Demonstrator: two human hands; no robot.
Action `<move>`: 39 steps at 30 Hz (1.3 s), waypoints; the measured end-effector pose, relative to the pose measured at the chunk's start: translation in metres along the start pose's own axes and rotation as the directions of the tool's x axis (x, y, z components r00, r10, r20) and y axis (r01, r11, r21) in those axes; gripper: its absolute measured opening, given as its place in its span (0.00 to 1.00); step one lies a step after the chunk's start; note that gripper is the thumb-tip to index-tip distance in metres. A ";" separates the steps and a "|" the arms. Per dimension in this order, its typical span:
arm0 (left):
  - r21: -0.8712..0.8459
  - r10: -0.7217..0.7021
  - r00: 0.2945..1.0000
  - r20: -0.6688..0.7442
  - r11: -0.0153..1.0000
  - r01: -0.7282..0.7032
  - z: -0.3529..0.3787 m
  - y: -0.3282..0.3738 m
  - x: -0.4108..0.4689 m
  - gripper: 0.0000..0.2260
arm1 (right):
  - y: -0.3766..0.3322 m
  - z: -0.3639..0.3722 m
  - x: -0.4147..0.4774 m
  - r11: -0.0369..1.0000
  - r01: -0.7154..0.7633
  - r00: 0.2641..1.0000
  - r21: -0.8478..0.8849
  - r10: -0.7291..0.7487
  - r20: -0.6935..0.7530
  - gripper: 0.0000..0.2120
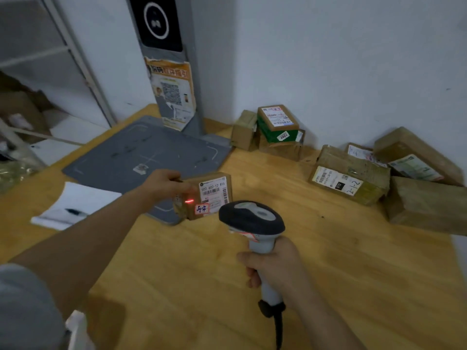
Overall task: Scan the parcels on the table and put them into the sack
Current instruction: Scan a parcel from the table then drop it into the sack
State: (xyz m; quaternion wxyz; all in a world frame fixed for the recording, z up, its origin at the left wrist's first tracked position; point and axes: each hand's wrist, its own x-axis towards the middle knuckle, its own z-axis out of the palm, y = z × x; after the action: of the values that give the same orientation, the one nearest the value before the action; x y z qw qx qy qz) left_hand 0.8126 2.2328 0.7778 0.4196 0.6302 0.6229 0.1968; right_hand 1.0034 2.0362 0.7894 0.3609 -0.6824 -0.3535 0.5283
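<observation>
— Your sleeve (pixel 25 306) fills the near left corner, and beyond it the worktop (pixel 328 274) carries everything. Biggest on it is the grey scanning mat (pixel 141 150), then the heap of parcels (pixel 351 178) at the far right against the wall.

— You also have the smaller stack (pixel 278 122) by the wall, just beside the mat's far corner. All of those wait on the worktop, so I judge most of the job is left to you.

— At present you are on one small parcel (pixel 209 195): your left hand (pixel 165 184) grips its left edge with curled fingers and turns its label toward you, at the mat's near corner.

— Your right hand (pixel 275 266) is wrapped round the handle of the scanner (pixel 252 218), aimed at that label. Its red line (pixel 189 201) falls near the label's left edge, not plainly across the barcode.

— So you are mid-scan on this one, and bagging it comes after. No sack shows anywhere in your view, so how many parcels have gone in cannot be told.
</observation>
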 end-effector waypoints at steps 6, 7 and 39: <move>0.000 0.024 0.997 -0.068 1.000 -0.024 -0.037 -0.020 -0.057 0.15 | -0.004 0.031 -0.038 0.997 0.057 0.998 -0.056 -0.056 0.020 0.11; 0.002 0.023 0.997 -0.080 1.000 -0.023 -0.043 -0.023 -0.065 0.13 | -0.005 0.037 -0.044 0.996 0.065 0.998 -0.067 -0.063 0.029 0.10; -0.164 -0.122 0.930 -0.346 0.984 0.067 -0.133 -0.102 -0.178 0.23 | -0.015 0.129 -0.094 0.959 0.256 0.935 -0.120 -0.215 0.281 0.05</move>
State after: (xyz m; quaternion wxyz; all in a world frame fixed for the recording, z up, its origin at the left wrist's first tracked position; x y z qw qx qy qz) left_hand 0.6207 2.0880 0.8239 0.3554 0.5203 0.7015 0.3330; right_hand 0.8577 1.9775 0.8232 0.3170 -0.5842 -0.5180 0.5385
